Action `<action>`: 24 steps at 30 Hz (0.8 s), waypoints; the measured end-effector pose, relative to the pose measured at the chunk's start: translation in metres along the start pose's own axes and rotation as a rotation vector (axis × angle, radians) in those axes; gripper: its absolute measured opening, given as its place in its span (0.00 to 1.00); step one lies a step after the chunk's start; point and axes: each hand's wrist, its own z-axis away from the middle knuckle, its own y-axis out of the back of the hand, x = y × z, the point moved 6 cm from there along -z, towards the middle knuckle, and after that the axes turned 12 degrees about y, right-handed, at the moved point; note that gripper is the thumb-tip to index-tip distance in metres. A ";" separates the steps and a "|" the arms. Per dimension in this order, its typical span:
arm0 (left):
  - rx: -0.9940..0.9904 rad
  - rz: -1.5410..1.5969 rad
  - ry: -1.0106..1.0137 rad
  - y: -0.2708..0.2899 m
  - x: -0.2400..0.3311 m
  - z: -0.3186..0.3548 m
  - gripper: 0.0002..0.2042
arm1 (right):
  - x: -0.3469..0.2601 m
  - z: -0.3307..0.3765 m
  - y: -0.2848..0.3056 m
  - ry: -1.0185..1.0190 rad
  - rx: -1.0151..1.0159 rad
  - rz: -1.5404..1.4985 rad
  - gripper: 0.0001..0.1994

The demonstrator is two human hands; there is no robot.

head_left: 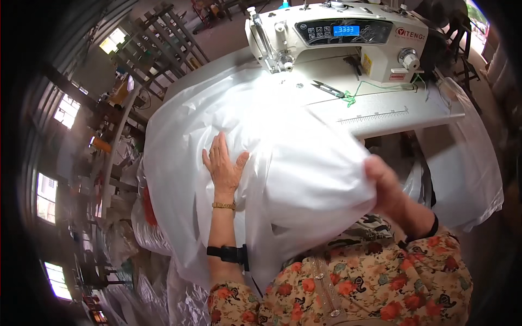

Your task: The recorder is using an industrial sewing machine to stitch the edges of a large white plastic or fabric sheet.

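Observation:
A large sheet of shiny white fabric [315,185] spreads over the front of the sewing table and hangs down toward my lap. My left hand [224,167] lies flat on it, fingers stretched forward and thumb out to the side. At the sheet's right edge, my right hand [385,183] is closed on the fabric and pulls a fold of it taut; motion blurs the fingers a little. Beyond the sheet stands a white sewing machine [337,41] with a lit display, its needle area glaring under the lamp.
A pair of thread snips [328,88] and a tangle of green thread [350,99] lie on the table [375,111], right of the needle area. More translucent white sheeting [462,163] hangs at the right. Crumpled sheeting [155,233] is heaped at the left, and metal racks [168,41] stand behind.

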 end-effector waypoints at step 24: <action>-0.178 0.210 0.061 0.207 0.064 -0.039 0.15 | 0.113 -0.023 0.035 -0.313 0.153 0.154 0.14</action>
